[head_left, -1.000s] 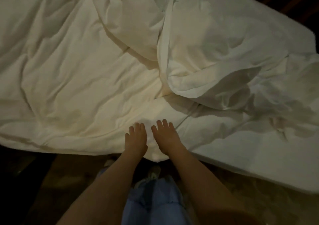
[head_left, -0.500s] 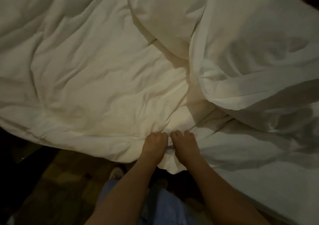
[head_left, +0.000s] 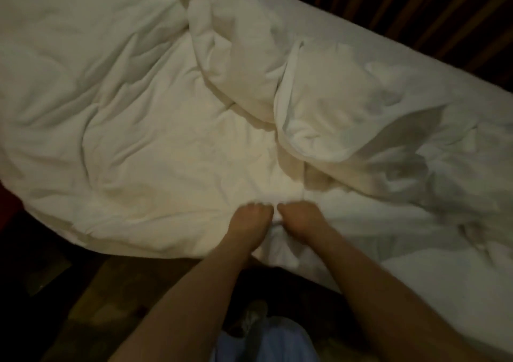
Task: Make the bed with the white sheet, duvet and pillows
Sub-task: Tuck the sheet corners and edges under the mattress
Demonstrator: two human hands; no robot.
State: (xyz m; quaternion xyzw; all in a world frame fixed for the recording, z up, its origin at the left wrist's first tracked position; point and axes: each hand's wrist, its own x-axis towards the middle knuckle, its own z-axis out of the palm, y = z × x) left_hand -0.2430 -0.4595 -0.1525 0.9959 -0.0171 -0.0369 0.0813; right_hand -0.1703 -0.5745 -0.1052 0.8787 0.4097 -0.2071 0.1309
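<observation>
two hands at the near edge of the bed, side by side and almost touching. my left hand [head_left: 251, 217] has its fingers curled down into the white duvet [head_left: 133, 128], gripping a fold of it at the edge; my right hand [head_left: 298, 218] does the same just beside it, knuckles up, fabric bunched between the two. motion blur softens the fingertips, so i cannot tell how deep the grip goes.

duvet: crumpled, spread over the left and middle of the bed, its near edge hanging over the side toward the floor. a thick twisted fold [head_left: 236, 56] rises from the middle toward the far end. a second bulky folded-over part [head_left: 333, 106] lies right of that fold, its rounded edge facing my hands.

white sheet [head_left: 416, 236]: wrinkled, on the right part of the mattress, reaching the near right edge.

dark wooden slats [head_left: 416, 8] run behind the far side of the bed. dark floor [head_left: 83, 306] below. blue trouser leg [head_left: 272, 342] and a shoe [head_left: 254, 316] between my forearms.
</observation>
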